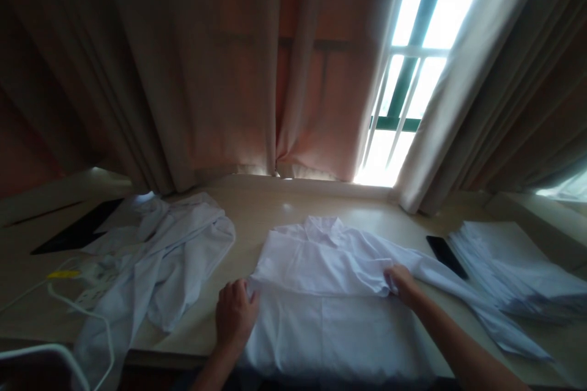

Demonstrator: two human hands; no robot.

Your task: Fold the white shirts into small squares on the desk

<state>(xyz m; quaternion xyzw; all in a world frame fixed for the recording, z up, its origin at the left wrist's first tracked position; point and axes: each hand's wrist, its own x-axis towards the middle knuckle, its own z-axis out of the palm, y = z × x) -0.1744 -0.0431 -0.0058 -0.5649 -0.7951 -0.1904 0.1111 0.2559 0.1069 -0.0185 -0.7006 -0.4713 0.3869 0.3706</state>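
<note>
A white collared shirt (316, 263) lies spread on the table in front of me, its collar towards the window. A fold runs across its middle, and the lower part reaches the front edge of the table. My left hand (236, 311) is closed at the left end of that fold, with its thumb against the cloth. At the right end, my right hand (402, 284) pinches the shirt between thumb and fingers. One sleeve (486, 311) stretches out to the right, beyond my right hand. The left sleeve does not show.
Another crumpled white garment (183, 263) lies at the left, partly over the table's front edge. Near it are a white cable (107, 330) and a black flat object (73, 229). A phone (446, 255) lies beside a stack of folded white cloth (518, 263). Curtains (220, 73) hang behind.
</note>
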